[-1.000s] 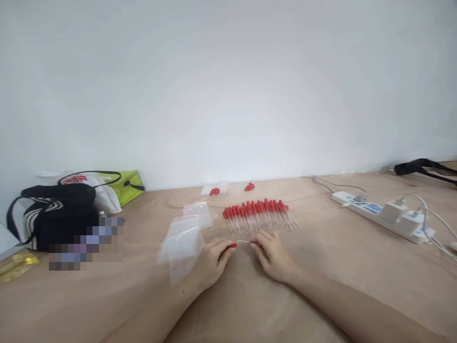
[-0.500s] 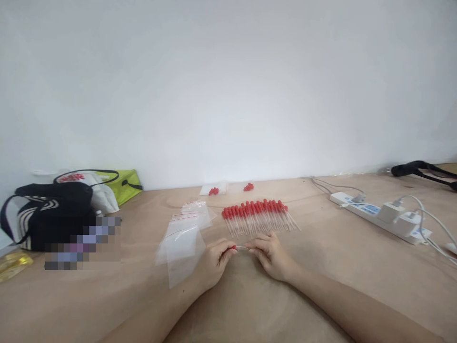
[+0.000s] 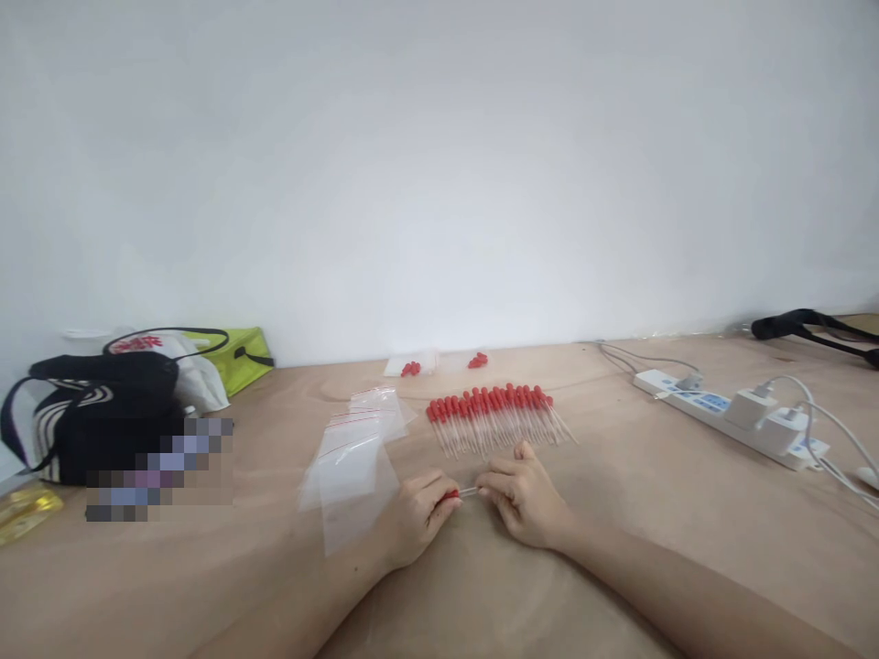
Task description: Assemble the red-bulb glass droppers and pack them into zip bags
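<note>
Between my two hands lies a dropper (image 3: 468,492) with a red rubber bulb and a thin clear tube, held nearly level. My left hand (image 3: 420,518) pinches its red bulb. The fingers of my right hand (image 3: 523,502) are closed on the other end of the tube and hide its tip. Just beyond my hands lies a row of droppers (image 3: 495,412), side by side, red bulbs pointing away from me. To the left of it, several clear zip bags (image 3: 353,480) overlap on the table, partly behind my left hand.
Two small groups of loose red bulbs (image 3: 410,369) lie near the wall, one on a clear bag. On the right is a white power strip (image 3: 728,416) with plugs and cables. A black bag (image 3: 124,403) and a green bag (image 3: 247,357) stand at the left.
Both hands have shifted slightly toward me with the dropper between them. The row of droppers and the bags lie as before.
</note>
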### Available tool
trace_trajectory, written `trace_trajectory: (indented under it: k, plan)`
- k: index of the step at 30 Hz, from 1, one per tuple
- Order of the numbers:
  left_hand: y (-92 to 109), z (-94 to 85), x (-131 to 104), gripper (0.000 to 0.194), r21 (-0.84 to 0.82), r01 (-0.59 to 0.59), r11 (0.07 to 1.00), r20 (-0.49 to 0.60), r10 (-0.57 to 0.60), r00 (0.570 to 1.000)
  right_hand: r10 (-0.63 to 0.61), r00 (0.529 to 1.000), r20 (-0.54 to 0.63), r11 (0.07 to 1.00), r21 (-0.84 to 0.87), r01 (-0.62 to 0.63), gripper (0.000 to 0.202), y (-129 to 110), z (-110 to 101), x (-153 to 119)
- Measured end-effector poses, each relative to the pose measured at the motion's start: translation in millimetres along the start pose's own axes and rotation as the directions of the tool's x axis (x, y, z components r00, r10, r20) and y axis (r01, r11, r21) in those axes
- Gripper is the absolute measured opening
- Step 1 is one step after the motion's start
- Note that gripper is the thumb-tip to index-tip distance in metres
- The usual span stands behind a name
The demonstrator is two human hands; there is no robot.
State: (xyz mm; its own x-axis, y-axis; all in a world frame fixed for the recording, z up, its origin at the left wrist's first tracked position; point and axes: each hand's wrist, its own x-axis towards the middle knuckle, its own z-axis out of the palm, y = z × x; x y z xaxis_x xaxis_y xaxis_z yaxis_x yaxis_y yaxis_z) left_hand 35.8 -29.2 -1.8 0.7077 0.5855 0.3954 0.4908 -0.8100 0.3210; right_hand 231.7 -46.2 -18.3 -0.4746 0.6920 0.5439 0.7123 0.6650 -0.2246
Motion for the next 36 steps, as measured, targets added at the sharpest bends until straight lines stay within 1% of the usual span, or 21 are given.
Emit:
trace_trajectory:
  k: [3, 7, 13, 17, 21, 24, 25, 26, 27, 28, 29, 30, 31, 33, 36]
  plan:
    - [0.1, 0.3, 0.0, 0.021, 0.011, -0.017, 1.0, -0.005, 0.017, 1.0, 0.065, 0.998, 0.012, 0.996, 0.066, -0.065, 0.022, -5.0, -0.2, 0.7]
    - [-0.3, 0.7, -0.6, 0.021, 0.021, -0.044, 0.999, -0.017, 0.045, 0.999, 0.151, 0.986, 0.072, 0.974, 0.156, -0.161, 0.023, -12.1, 0.3, 4.2]
    - [-2.4, 1.4, -0.8, 0.023, 0.051, -0.098, 0.994, -0.005, 0.098, 0.995, 0.224, 0.964, 0.145, 0.949, 0.194, -0.25, 0.023, -18.1, 3.0, 6.8]
    - [-8.3, -3.4, 0.6, 0.023, 0.071, -0.111, 0.991, -0.006, 0.112, 0.994, 0.233, 0.957, 0.17, 0.955, 0.146, -0.258, 0.024, -21.8, -0.7, 8.7]
    - [-12.9, -10.3, 2.1, 0.024, 0.122, -0.105, 0.987, -0.062, 0.113, 0.992, 0.223, 0.963, 0.148, 0.973, 0.029, -0.23, 0.022, -30.7, -11.2, 12.1]
    - [-14.6, -13.4, 2.1, 0.02, 0.179, -0.11, 0.978, -0.086, 0.127, 0.988, 0.231, 0.957, 0.175, 0.973, -0.028, -0.23, 0.021, -36.3, -17.3, 11.7]
    - [-15.9, -15.0, 1.8, 0.019, 0.21, -0.094, 0.973, -0.099, 0.117, 0.988, 0.242, 0.952, 0.189, 0.97, -0.032, -0.241, 0.02, -36.7, -18.2, 11.2]
    - [-18.1, -17.7, 1.2, 0.019, 0.245, -0.054, 0.968, -0.122, 0.086, 0.989, 0.265, 0.944, 0.196, 0.964, -0.027, -0.264, 0.02, -35.9, -18.3, 10.8]
    - [-21.2, -21.5, 0.3, 0.021, 0.281, 0.017, 0.96, -0.156, 0.028, 0.987, 0.3, 0.934, 0.194, 0.953, -0.014, -0.303, 0.02, -33.9, -17.8, 10.8]
    - [-25.4, -26.7, -1.1, 0.023, 0.314, 0.111, 0.943, -0.192, -0.051, 0.98, 0.346, 0.92, 0.184, 0.936, 0.007, -0.353, 0.02, -30.6, -16.7, 11.5]
    - [-30.6, -33.3, -2.9, 0.022, 0.339, 0.218, 0.915, -0.228, -0.145, 0.963, 0.4, 0.902, 0.165, 0.912, 0.033, -0.41, 0.019, -26.2, -15.1, 13.2]
    - [-36.7, -40.8, -5.3, 0.019, 0.354, 0.324, 0.877, -0.247, -0.246, 0.937, 0.456, 0.879, 0.14, 0.882, 0.059, -0.467, 0.017, -20.9, -12.9, 16.1]
    - [-43.3, -49.0, -8.0, 0.015, 0.366, 0.401, 0.84, -0.235, -0.333, 0.913, 0.51, 0.853, 0.109, 0.851, 0.081, -0.519, 0.016, -15.0, -10.4, 20.3]
    - [-57.1, -65.0, -14.1, 0.014, 0.371, 0.523, 0.767, -0.198, -0.485, 0.852, 0.586, 0.809, 0.042, 0.803, 0.106, -0.587, 0.018, -2.8, -4.5, 32.4]
    - [-75.7, -81.6, -23.2, 0.014, 0.357, 0.648, 0.672, -0.19, -0.627, 0.755, 0.633, 0.772, -0.049, 0.773, 0.081, -0.629, 0.026, 11.7, 5.9, 56.9]
